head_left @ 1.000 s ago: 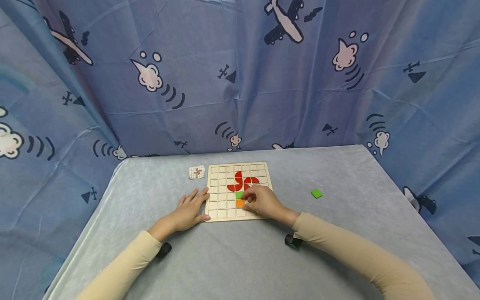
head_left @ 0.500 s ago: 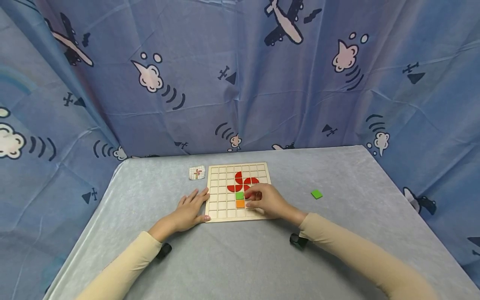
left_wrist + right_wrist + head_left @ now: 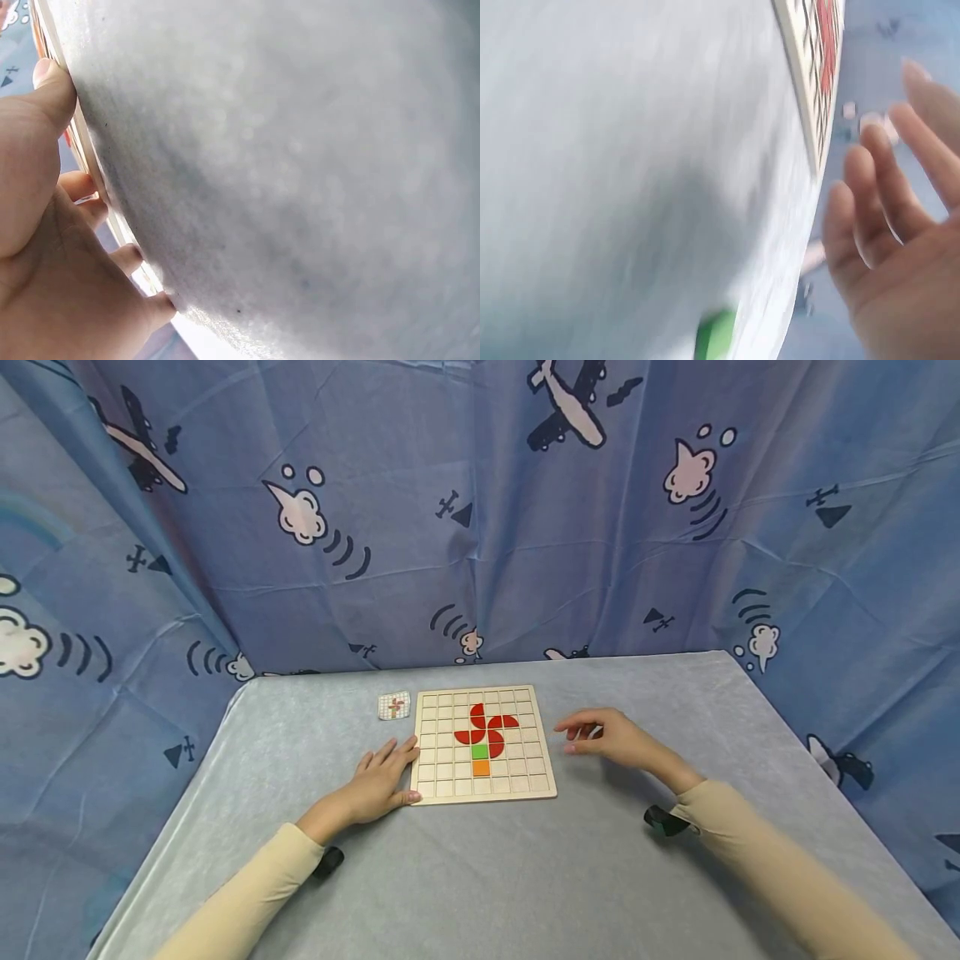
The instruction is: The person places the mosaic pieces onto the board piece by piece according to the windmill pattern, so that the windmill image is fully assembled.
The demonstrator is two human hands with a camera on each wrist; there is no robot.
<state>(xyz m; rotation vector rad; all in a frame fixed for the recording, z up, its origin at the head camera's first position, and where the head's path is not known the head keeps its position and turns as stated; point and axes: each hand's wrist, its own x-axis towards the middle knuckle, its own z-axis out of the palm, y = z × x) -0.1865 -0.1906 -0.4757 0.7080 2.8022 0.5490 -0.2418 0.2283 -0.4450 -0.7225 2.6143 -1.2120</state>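
A wooden grid board (image 3: pixel 442 787) lies on the table with red quarter-round pieces (image 3: pixel 496 742) set in a pinwheel. Below them sit a green square tile (image 3: pixel 479 752) and an orange square tile (image 3: pixel 481 767). My left hand (image 3: pixel 372 783) rests at the board's left edge, fingers spread and fingertips on the rim; the left wrist view shows the thumb (image 3: pixel 56 86) there too. Right of the board, my right hand (image 3: pixel 611 739) hovers over the table, fingers loosely bent and nothing between them. A loose green tile (image 3: pixel 715 334) shows low in the right wrist view; in the head view the hand hides it.
A small card (image 3: pixel 393 705) with a printed pinwheel pattern on a grid lies behind the left hand, beside the board. A blue patterned curtain (image 3: pixel 390 510) hangs along the table's far edge. Grey cloth (image 3: pixel 480 877) covers the table.
My right hand has drawn back from the board and moved right, uncovering the lower right red piece and the board's right side. The left hand has stayed in place.
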